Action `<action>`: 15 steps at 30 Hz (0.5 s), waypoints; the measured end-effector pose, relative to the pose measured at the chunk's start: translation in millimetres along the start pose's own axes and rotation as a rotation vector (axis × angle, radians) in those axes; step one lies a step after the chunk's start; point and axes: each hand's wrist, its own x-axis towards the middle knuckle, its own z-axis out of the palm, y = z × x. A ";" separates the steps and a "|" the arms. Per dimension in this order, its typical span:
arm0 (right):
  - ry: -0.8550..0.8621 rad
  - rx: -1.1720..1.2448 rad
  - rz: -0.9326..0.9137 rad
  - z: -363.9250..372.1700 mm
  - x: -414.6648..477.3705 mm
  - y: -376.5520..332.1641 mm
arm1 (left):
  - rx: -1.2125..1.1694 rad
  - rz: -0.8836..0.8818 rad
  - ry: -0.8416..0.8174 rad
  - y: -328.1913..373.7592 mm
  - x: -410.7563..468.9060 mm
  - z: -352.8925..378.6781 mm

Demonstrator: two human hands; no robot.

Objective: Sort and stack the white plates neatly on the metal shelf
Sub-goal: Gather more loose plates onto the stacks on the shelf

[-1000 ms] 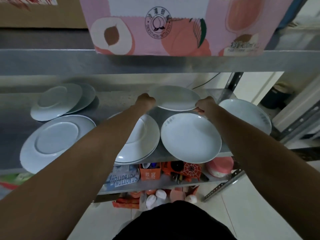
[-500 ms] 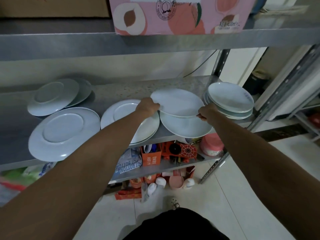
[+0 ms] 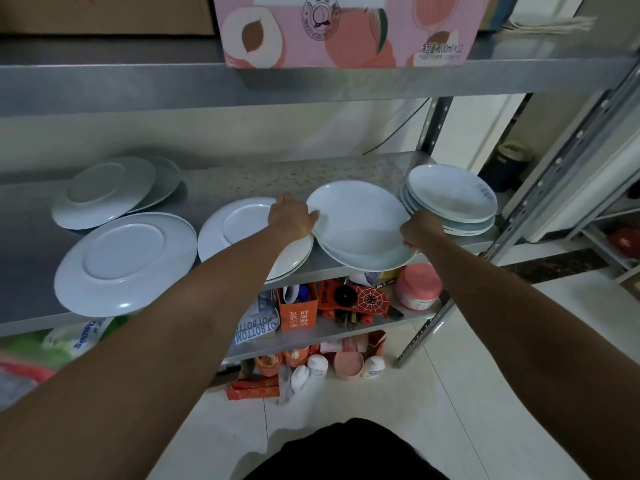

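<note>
The left grip [image 3: 291, 216] and the right grip [image 3: 420, 228] pinch opposite rims of one white plate [image 3: 356, 216]. Between them a second plate [image 3: 377, 262] lies under it on the metal shelf [image 3: 263, 176]. Contact between the two cannot be determined. A plate stack [image 3: 450, 199] sits just right of the right grip. A wide-rimmed plate pile [image 3: 239, 226] lies under the left grip.

White crockery is set against a dull grey metal shelf [image 3: 242, 178] and a pink carton [image 3: 346, 29].
The held plate [image 3: 356, 216] is seen as plain white, the lower plate [image 3: 374, 263] as pale green-tinged; grey-blue marks are printed on the top rim of the right stack [image 3: 450, 192]. Peach halves and a green leaf are printed on the carton. A pale spider-web pattern is borne by a red object [image 3: 367, 299] beside a pink jar [image 3: 419, 285].
</note>
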 end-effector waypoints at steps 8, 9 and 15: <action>0.108 -0.363 -0.481 -15.6 -9.2 -58.3 | 0.111 -0.051 0.215 -43.0 2.0 -32.2; 0.105 -0.389 -0.555 -13.7 -8.3 -67.9 | 0.140 -0.060 0.233 -53.2 0.7 -35.7; 0.057 -0.584 -0.879 21.6 -23.2 -121.1 | 0.231 -0.148 0.240 -112.1 -26.1 -33.1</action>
